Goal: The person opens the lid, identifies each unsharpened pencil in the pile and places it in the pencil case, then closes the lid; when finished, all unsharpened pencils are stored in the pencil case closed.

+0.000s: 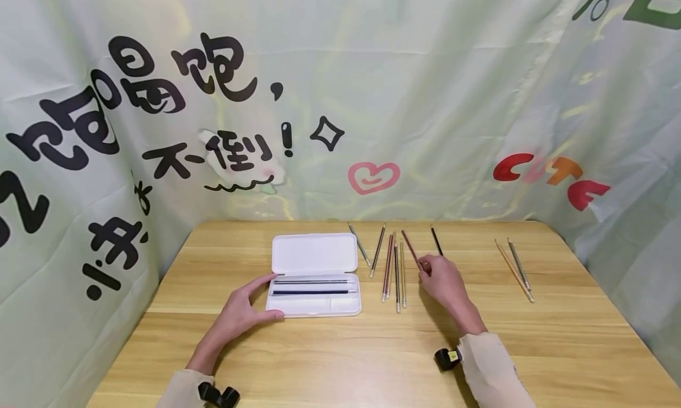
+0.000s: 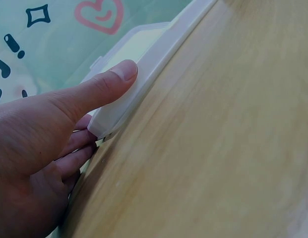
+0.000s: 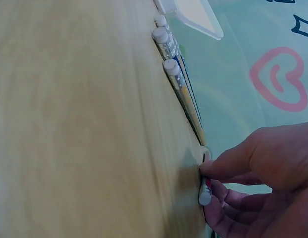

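A white pencil case (image 1: 319, 312) lies with its lid (image 1: 314, 254) folded back, and dark pencils (image 1: 311, 292) rest lengthwise inside. My left hand (image 1: 242, 313) holds the case by its left end, thumb at the near corner and fingers around the far side. In the left wrist view the thumb (image 2: 106, 89) presses the case's side wall. My right hand (image 1: 440, 277) pinches a dark red pencil (image 1: 410, 248) close to its white eraser (image 3: 206, 198), between thumb and fingers. A black pencil (image 1: 436, 240) pokes out beyond that hand, its lower part hidden.
Between case and right hand lie several loose pencils (image 1: 396, 278), erasers toward me. A teal pencil (image 1: 359, 244) sits by the lid's right edge. Farther right, a tan pencil (image 1: 514, 271) and a grey pencil (image 1: 518, 264) lie together. A printed cloth (image 1: 425, 112) hangs behind the wooden table (image 1: 340, 360).
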A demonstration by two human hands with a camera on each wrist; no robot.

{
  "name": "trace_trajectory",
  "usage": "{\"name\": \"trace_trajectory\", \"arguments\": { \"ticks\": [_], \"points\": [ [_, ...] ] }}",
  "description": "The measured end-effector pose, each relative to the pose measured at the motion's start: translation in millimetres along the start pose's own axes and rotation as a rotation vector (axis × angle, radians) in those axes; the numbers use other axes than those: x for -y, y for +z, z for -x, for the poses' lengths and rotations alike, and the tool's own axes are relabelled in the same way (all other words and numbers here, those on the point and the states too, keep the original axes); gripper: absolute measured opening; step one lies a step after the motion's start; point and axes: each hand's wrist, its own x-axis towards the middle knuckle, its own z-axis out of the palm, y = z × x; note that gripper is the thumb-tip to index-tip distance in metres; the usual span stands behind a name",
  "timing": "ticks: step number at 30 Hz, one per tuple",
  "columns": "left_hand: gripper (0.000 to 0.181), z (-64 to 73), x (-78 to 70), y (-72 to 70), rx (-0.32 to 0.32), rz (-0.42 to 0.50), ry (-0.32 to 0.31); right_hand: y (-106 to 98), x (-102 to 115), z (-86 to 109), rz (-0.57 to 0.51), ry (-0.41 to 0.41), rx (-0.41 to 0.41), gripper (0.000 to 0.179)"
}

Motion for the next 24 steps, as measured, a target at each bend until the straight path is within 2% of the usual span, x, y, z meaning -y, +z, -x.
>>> {"name": "trace_trajectory", "arguments": {
  "ticks": [7,15,24],
  "points": [
    [0.085,1.3,2.0,0.7,0.001,0.007,-0.008,-1.2,-1.1,0.3,-0.003,0.015,-0.016,0.028],
    [0.085,-0.2,2.9,0.8,-0.001,0.001,0.002,-10.4,2.0,-0.4,-0.148,0.055,-0.028,0.025],
    [0.086,-0.9,4.4,0.3,-0.001,-0.003,0.006,-8.2,1.2,-0.1,-0.203,0.051,-0.041,0.021]
  ]
}}
